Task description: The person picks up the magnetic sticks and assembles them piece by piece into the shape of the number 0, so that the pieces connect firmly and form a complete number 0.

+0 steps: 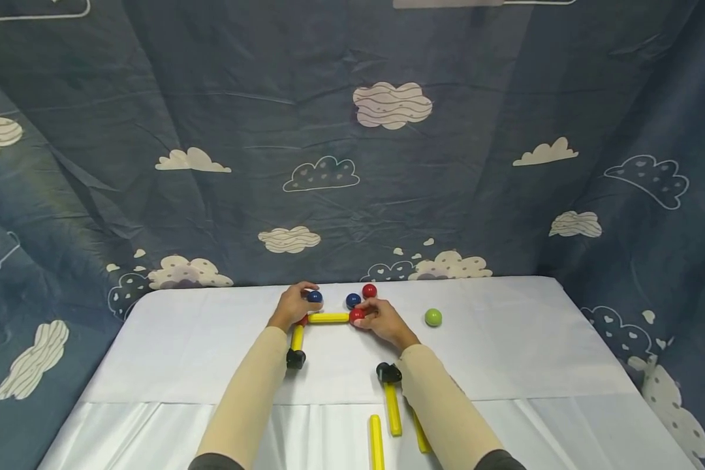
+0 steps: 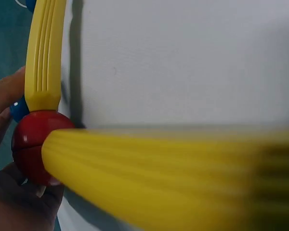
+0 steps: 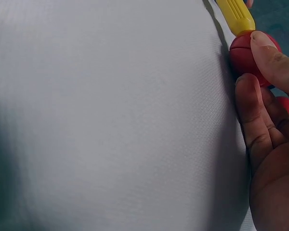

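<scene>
At the back of the table, my left hand (image 1: 290, 309) grips a red ball (image 2: 33, 132) with fingers bent around its far side. Two yellow ribbed sticks meet in this ball. One stick (image 1: 329, 318) runs right to a second red ball (image 1: 357, 316), which my right hand (image 1: 386, 322) pinches between thumb and fingers, also seen in the right wrist view. The other stick (image 1: 297, 338) comes toward me, its near end hidden by a black rounded piece (image 1: 296, 359) beside my left sleeve. Just behind my left fingers is a blue ball (image 1: 314, 297).
Behind the joined sticks sit another blue ball (image 1: 353, 301) and a loose red ball (image 1: 369, 290). A green ball (image 1: 433, 317) lies right of my right hand. Nearer me are loose yellow sticks (image 1: 376, 442), one partly under my right sleeve. A cloud-patterned curtain (image 1: 329, 215) stands behind the white table (image 1: 505, 352).
</scene>
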`<state>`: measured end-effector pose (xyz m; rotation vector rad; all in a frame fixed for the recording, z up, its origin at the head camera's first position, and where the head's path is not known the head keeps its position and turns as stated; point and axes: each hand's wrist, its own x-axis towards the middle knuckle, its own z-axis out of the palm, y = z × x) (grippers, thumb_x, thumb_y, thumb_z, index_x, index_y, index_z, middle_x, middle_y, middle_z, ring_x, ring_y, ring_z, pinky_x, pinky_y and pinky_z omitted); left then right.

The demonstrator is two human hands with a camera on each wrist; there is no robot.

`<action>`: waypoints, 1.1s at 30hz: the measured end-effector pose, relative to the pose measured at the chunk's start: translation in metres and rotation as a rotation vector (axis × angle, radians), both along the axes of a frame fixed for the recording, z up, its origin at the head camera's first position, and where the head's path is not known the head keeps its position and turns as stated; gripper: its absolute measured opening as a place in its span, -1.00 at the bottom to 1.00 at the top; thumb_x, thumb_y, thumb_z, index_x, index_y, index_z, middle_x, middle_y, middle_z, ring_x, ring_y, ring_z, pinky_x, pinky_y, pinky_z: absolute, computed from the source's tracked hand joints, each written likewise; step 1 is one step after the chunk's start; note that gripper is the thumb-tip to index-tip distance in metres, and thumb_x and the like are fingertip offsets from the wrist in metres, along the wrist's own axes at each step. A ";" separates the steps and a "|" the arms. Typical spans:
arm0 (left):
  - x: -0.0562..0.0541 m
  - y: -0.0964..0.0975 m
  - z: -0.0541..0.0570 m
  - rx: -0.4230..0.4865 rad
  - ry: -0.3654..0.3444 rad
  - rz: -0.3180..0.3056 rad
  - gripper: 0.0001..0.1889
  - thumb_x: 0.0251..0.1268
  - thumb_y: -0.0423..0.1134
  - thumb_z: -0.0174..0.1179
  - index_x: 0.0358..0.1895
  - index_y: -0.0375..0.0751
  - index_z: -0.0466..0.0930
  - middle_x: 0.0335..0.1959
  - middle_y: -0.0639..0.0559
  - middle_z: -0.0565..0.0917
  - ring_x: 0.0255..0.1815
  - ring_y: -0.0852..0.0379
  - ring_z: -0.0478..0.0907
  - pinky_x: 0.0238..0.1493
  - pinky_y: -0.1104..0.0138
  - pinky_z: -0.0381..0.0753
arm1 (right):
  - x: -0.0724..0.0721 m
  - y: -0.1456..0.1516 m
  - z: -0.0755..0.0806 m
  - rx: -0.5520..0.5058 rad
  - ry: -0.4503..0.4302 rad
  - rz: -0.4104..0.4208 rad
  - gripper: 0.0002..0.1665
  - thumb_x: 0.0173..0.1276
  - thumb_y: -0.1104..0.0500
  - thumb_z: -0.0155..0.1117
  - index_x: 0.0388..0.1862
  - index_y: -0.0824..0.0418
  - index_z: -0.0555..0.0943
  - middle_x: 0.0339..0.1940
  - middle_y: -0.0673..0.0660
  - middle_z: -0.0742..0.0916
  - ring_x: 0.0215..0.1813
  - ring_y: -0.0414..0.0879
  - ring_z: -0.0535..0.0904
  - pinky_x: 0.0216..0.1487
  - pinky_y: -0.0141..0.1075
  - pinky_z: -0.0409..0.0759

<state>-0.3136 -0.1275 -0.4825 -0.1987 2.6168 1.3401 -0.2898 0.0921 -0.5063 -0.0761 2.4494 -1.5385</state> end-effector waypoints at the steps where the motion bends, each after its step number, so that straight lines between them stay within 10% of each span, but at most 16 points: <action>1: -0.001 0.001 0.000 -0.007 -0.005 0.000 -0.54 0.13 -0.27 0.39 0.14 -0.08 0.54 0.09 -0.18 0.55 -0.35 0.02 0.51 -0.41 0.36 0.55 | 0.000 0.000 0.000 -0.003 0.001 0.001 -0.61 0.21 0.39 0.35 0.04 0.25 0.60 -0.08 0.16 0.65 -0.16 -0.04 0.53 -0.09 -0.28 0.59; 9: -0.004 -0.002 -0.001 -0.064 -0.004 0.015 -0.60 0.14 -0.26 0.39 0.07 -0.12 0.57 -0.04 -0.16 0.60 -0.62 0.06 0.46 -0.65 0.36 0.50 | 0.003 -0.004 0.000 -0.020 0.021 0.014 -0.61 0.20 0.40 0.36 0.03 0.29 0.60 -0.11 0.18 0.65 -0.19 -0.06 0.53 -0.16 -0.31 0.60; 19: 0.002 -0.003 0.014 -0.055 0.131 -0.035 -0.63 0.14 -0.32 0.37 0.05 -0.10 0.58 0.07 -0.12 0.57 0.01 -0.06 0.49 0.03 0.14 0.55 | 0.001 0.000 0.000 -0.007 0.027 0.007 -0.61 0.19 0.40 0.36 0.03 0.29 0.61 -0.12 0.18 0.66 -0.20 -0.05 0.53 -0.18 -0.32 0.59; 33: 0.045 -0.007 0.031 0.048 0.190 -0.113 -0.63 0.14 -0.30 0.38 0.05 -0.06 0.61 0.03 -0.06 0.57 -0.08 0.00 0.54 -0.21 0.23 0.65 | 0.000 -0.002 -0.001 0.001 0.018 -0.013 -0.60 0.16 0.38 0.40 0.02 0.27 0.61 -0.09 0.17 0.66 -0.16 -0.03 0.54 -0.02 -0.23 0.58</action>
